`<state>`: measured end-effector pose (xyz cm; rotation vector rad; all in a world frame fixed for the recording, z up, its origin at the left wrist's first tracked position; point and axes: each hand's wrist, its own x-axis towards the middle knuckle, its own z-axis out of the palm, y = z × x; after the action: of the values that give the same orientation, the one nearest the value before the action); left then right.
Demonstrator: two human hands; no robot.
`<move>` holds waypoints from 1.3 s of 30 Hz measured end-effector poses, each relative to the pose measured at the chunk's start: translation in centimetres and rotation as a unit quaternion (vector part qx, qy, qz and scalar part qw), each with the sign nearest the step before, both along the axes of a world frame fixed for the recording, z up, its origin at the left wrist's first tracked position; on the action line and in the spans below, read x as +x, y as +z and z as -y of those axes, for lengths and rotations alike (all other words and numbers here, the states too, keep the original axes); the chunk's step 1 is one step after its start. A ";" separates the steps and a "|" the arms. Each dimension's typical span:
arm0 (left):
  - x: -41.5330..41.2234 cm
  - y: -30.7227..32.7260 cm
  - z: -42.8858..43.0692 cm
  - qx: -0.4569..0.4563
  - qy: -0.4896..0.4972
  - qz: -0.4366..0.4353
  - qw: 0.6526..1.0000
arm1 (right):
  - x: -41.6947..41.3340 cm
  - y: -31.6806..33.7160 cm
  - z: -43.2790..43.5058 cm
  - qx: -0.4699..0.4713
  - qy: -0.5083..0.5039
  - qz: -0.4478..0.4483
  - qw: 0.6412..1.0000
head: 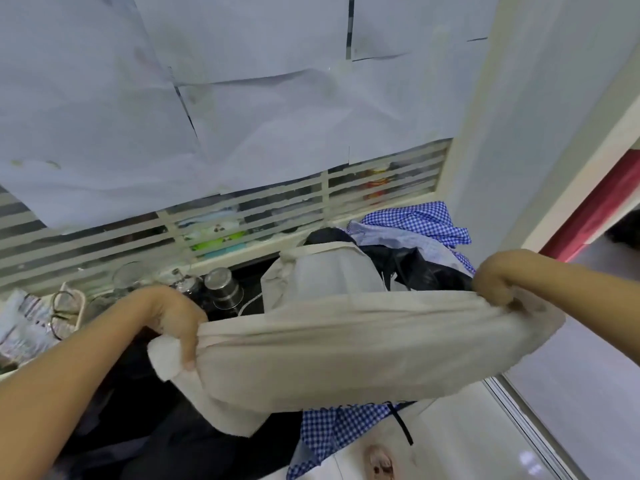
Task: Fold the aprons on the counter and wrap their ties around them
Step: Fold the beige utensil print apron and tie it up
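A beige apron (346, 344) hangs stretched in the air between both hands, its upper part draped back onto the dark counter (252, 271). My left hand (173, 320) grips the apron's left edge, bunched in curled fingers. At the right end, my right hand (495, 278) grips the other edge. A pile of more aprons lies at the back right of the counter: a blue checked apron (419, 220) over a black one (415, 268). Another blue checked cloth (332, 431) with a black tie hangs below the beige apron.
Steel tumblers (221, 287) and a glass jar (130, 277) stand at the counter's back left, beside a white tray with spectacles (64, 310). Behind runs a slatted window (242, 216) covered above with paper sheets. A wall corner (502, 168) rises on the right; pale floor (571, 393) below.
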<state>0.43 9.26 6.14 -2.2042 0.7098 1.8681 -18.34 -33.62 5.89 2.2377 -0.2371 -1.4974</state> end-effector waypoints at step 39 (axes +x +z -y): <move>-12.1 -17.3 -3.7 -0.184 0.668 0.085 0.716 | -10.4 -17.7 -11.8 0.326 -0.780 0.242 0.476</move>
<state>-11.65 12.94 -11.19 -3.5457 -1.0053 1.8638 -28.69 -21.80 -11.82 2.8844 -3.0430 -1.4434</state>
